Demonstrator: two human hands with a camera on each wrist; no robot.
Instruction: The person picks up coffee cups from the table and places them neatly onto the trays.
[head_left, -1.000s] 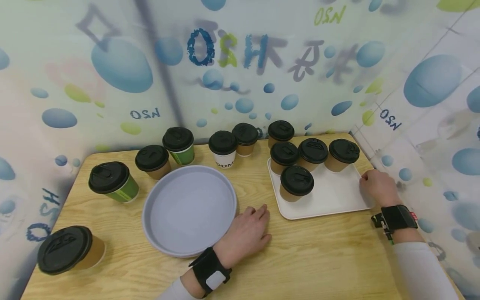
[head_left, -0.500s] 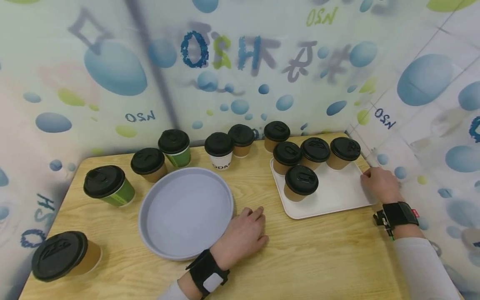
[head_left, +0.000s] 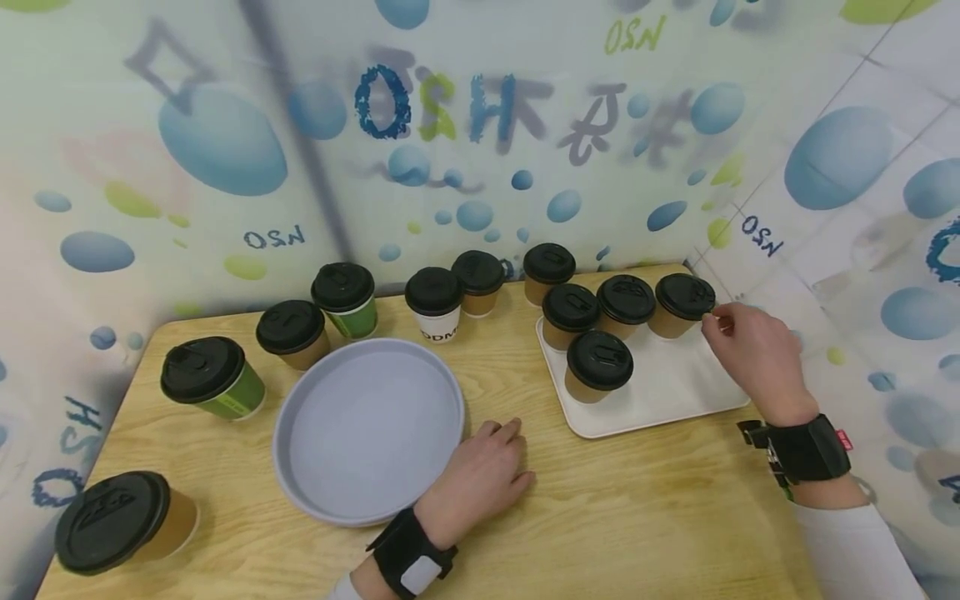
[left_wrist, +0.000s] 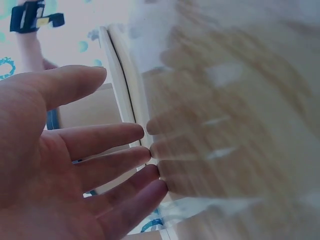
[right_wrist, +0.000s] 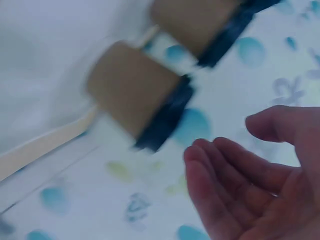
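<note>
Bubble-printed walls (head_left: 480,192) back your wood-grain table (head_left: 615,517). Your right hand (head_left: 759,357) hovers just beside the rightmost black-lidded brown paper cup (head_left: 678,307) — fingers loosely bent, thumb apart, gripping nothing. That cup stands upright at the back right of the white tray (head_left: 678,377). Your left hand (head_left: 472,481), fingers spread and relaxed, rests beside the round lavender tray (head_left: 369,429).

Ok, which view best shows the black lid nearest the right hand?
The head view: the black lid shows its top clearly, beside the right hand. The right wrist gives its blurred side; in the left wrist I cannot pick it out.
</note>
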